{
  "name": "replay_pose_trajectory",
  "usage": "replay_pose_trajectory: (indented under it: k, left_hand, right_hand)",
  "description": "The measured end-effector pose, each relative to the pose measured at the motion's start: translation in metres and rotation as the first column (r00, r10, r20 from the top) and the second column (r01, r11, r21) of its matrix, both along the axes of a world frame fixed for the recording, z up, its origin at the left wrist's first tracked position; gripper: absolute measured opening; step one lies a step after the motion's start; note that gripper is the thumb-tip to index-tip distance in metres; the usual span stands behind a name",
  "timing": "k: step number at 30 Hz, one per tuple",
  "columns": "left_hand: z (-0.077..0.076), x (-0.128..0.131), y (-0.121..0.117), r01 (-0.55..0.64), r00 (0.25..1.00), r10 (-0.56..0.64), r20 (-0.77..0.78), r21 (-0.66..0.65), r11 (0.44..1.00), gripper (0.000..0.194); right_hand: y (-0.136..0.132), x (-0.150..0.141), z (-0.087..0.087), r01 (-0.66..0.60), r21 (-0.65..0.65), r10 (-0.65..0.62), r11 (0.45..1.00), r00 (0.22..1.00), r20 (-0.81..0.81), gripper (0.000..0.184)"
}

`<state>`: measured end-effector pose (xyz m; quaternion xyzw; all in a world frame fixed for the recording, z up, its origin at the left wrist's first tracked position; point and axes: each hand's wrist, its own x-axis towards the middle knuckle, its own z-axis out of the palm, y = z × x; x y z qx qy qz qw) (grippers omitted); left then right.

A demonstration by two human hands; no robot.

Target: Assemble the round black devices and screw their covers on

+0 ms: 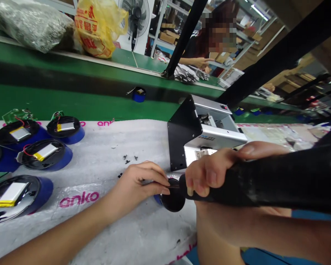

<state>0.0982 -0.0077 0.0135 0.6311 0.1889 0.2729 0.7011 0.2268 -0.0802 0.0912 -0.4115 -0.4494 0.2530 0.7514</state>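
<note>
My right hand point(209, 173) is wrapped round a black electric screwdriver point(253, 180), which lies almost level and points left. Its thin bit reaches over a round blue housing with a black top point(173, 198) on the wrapped work surface. My left hand point(143, 180) comes in from the left, thumb and fingers pinched together at the bit's tip, just over the housing's edge. What sits between those fingertips is too small to make out. A few small black parts point(127, 161) lie on the sheet beyond my left hand.
A silver and black screw feeder point(204, 132) stands behind my hands. Several blue housings with batteries point(45, 152) sit at the left. Another housing point(139, 94) rests on the green belt point(99, 99). Beyond are a yellow bag point(95, 29), dark posts point(186, 36) and a person point(198, 60).
</note>
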Motion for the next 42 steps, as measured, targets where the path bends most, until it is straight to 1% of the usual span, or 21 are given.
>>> replay_pose_trajectory:
  k: [2, 4, 7, 10, 13, 14, 16, 17, 18, 19, 21, 23, 24, 26, 28, 30, 32, 35, 37, 40, 42]
  left_hand:
    - [0.001, 0.001, 0.002, 0.006, 1.000, -0.004, 0.019, -0.094, 0.996, 0.010]
    - [0.001, 0.001, 0.003, 0.020, 0.999, -0.014, 0.042, -0.153, 0.988, 0.011]
    - [0.001, 0.000, 0.001, 0.037, 0.997, -0.022, 0.069, -0.224, 0.974, 0.013]
    - [0.002, 0.000, -0.002, 0.036, 0.996, -0.017, 0.083, -0.234, 0.972, 0.015]
    - [0.002, 0.000, -0.003, 0.038, 0.997, -0.028, 0.065, -0.161, 0.986, 0.015]
    - [0.002, 0.000, -0.003, 0.030, 0.999, -0.026, 0.039, -0.114, 0.993, 0.026]
    - [0.002, 0.001, -0.003, 0.022, 0.999, -0.022, -0.050, 0.007, 1.000, 0.064]
    - [0.001, 0.001, -0.003, 0.037, 0.994, -0.030, -0.104, 0.070, 0.997, 0.080]
    - [0.001, 0.002, -0.003, 0.065, 0.986, -0.045, -0.158, 0.124, 0.990, 0.090]
    - [0.002, 0.003, -0.003, 0.095, 0.977, -0.060, -0.205, 0.165, 0.982, 0.092]
    - [0.002, 0.005, -0.004, 0.143, 0.961, -0.084, -0.264, 0.214, 0.966, 0.086]
    - [0.003, 0.006, -0.004, 0.160, 0.954, -0.090, -0.286, 0.230, 0.960, 0.076]
    - [0.003, 0.006, -0.003, 0.163, 0.954, -0.093, -0.286, 0.230, 0.959, 0.072]
    - [0.004, 0.005, -0.003, 0.169, 0.954, -0.105, -0.280, 0.213, 0.962, 0.065]
    - [0.004, 0.004, -0.003, 0.169, 0.956, -0.116, -0.270, 0.183, 0.968, 0.058]
    - [0.006, 0.003, -0.003, 0.169, 0.957, -0.127, -0.261, 0.145, 0.975, 0.051]
    - [0.008, 0.002, -0.004, 0.160, 0.955, -0.127, -0.267, 0.106, 0.981, 0.048]
    - [0.010, 0.002, -0.005, 0.140, 0.951, -0.117, -0.285, 0.062, 0.988, 0.046]
    - [0.010, 0.002, -0.006, 0.146, 0.954, -0.122, -0.273, 0.068, 0.987, 0.046]
    - [0.006, 0.003, -0.007, 0.144, 0.961, -0.117, -0.250, 0.091, 0.985, 0.043]
    - [0.003, 0.004, -0.008, 0.117, 0.961, -0.086, -0.262, 0.105, 0.988, 0.041]
  right_hand:
    - [0.003, -0.003, -0.003, 0.034, 0.078, -0.032, 0.996, 0.999, -0.022, 0.015]
    - [0.002, -0.003, -0.005, 0.034, 0.088, -0.031, 0.996, 0.999, -0.040, 0.014]
    - [-0.002, 0.000, -0.007, 0.069, 0.113, -0.063, 0.991, 0.996, -0.061, 0.020]
    - [-0.003, 0.000, -0.007, 0.089, 0.130, -0.080, 0.988, 0.994, -0.068, 0.021]
    - [-0.001, -0.003, -0.005, 0.104, 0.117, -0.096, 0.988, 0.993, -0.068, 0.017]
    - [0.000, -0.004, -0.003, 0.114, 0.108, -0.108, 0.988, 0.992, -0.060, 0.015]
    - [0.003, -0.007, -0.001, 0.152, 0.083, -0.150, 0.985, 0.988, -0.032, 0.013]
    - [0.005, -0.008, 0.000, 0.183, 0.071, -0.182, 0.981, 0.983, -0.021, 0.014]
    - [0.007, -0.009, 0.001, 0.218, 0.059, -0.218, 0.974, 0.976, -0.015, 0.016]
    - [0.008, -0.010, 0.001, 0.252, 0.050, -0.251, 0.967, 0.968, -0.011, 0.018]
    - [0.010, -0.011, 0.001, 0.298, 0.041, -0.298, 0.954, 0.954, -0.012, 0.021]
    - [0.012, -0.011, -0.001, 0.260, 0.029, -0.260, 0.965, 0.966, -0.005, 0.023]
    - [0.012, -0.010, -0.001, 0.237, 0.040, -0.237, 0.971, 0.971, -0.002, 0.027]
    - [0.013, -0.011, 0.001, 0.186, 0.033, -0.187, 0.982, 0.982, 0.032, 0.041]
    - [0.013, -0.012, 0.004, 0.151, -0.013, -0.149, 0.989, 0.986, 0.080, 0.051]
    - [0.013, -0.014, 0.006, 0.115, -0.064, -0.109, 0.991, 0.989, 0.098, 0.054]
    - [0.013, -0.014, 0.005, 0.088, -0.050, -0.084, 0.995, 0.994, 0.074, 0.055]
    - [0.015, -0.012, -0.003, 0.032, -0.022, -0.031, 0.999, 0.998, 0.048, 0.054]
    - [0.016, -0.010, -0.012, 0.017, 0.001, -0.017, 1.000, 1.000, 0.002, 0.053]
    - [0.016, -0.008, -0.027, 0.047, 0.029, -0.045, 0.998, 0.997, -0.070, 0.058]
    - [0.016, -0.007, -0.035, 0.060, 0.020, -0.058, 0.998, 0.995, -0.078, 0.060]
